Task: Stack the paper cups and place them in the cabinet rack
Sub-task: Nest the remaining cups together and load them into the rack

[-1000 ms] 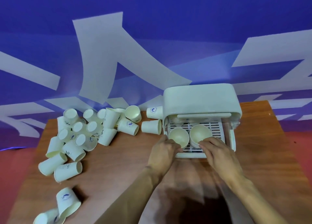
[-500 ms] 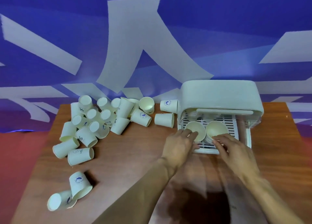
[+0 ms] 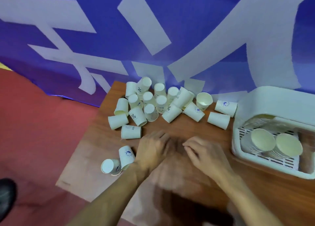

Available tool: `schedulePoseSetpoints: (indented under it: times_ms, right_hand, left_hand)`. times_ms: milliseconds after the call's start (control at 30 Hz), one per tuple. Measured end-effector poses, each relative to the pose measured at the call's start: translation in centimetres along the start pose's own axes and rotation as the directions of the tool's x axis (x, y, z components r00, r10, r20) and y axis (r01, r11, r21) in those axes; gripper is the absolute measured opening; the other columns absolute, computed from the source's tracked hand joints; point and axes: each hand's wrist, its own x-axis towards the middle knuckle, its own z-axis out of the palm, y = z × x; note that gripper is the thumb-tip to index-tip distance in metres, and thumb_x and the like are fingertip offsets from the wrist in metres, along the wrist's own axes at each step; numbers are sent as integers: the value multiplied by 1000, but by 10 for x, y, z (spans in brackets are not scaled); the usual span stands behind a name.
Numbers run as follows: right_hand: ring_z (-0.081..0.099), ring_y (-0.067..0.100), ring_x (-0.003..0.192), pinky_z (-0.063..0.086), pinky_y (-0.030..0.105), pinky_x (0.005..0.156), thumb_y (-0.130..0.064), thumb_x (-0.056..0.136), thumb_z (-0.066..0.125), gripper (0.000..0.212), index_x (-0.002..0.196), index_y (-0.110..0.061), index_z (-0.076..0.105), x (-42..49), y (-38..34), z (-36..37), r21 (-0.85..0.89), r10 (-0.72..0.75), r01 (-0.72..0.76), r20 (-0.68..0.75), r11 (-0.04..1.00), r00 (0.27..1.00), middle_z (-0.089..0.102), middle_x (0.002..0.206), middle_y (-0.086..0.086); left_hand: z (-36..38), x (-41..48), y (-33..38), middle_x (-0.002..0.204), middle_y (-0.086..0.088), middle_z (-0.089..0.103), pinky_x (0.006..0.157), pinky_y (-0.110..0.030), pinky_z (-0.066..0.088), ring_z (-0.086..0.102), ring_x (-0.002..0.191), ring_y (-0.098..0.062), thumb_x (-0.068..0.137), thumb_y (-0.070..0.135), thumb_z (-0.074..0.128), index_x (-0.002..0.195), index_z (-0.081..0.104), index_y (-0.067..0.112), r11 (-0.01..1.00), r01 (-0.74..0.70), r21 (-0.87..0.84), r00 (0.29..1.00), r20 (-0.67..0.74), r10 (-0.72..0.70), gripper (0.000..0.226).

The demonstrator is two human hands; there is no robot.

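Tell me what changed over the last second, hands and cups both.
Both hands came off the two cup stacks in the rack and swung left over the bare table. The left hand and right hand now hover empty, fingers loose, near the scattered cups. The view also swung left. The stacks stay in the rack; the loose cups lie as before.

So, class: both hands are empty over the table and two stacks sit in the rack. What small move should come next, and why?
Probably the left hand should reach for the nearest loose cup, lying on its side just beyond it. Both hands, the right hand too, hold nothing, the rack already has two stacks, and many cups remain scattered on the table.
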Motion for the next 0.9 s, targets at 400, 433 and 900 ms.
schedulePoseSetpoints:
  times_ms: [400, 433, 900]
  right_hand:
    - [55, 18, 117, 55, 39, 70, -43, 85, 61, 59, 137, -25, 44, 59, -145, 154, -116, -164, 282, 586, 952, 794, 41, 145, -4]
    - [54, 20, 117, 55, 40, 71, -40, 83, 64, 58, 136, -25, 45, 61, -150, 160, -125, -160, 288, 594, 950, 789, 41, 145, -2]
    - [55, 16, 56, 34, 25, 38, -9, 52, 83, 32, 72, -23, 63, 53, -118, 137, -335, 40, 107, 405, 936, 913, 56, 70, -7]
  left_hand:
    - [-6, -158, -169, 101, 8, 61, 54, -35, 52, 63, 79, -20, 68, 74, 55, 116, 47, 32, 870, 455, 191, 844, 218, -490, 65]
    - [-3, -157, -171, 103, 10, 60, 56, -35, 52, 62, 81, -19, 70, 73, 53, 118, 50, 33, 873, 448, 192, 844, 231, -484, 62]
    - [9, -105, -134, 110, 8, 52, 54, -30, 33, 62, 77, -25, 78, 44, 65, 118, 41, 22, 939, 344, -21, 880, 356, -315, 52]
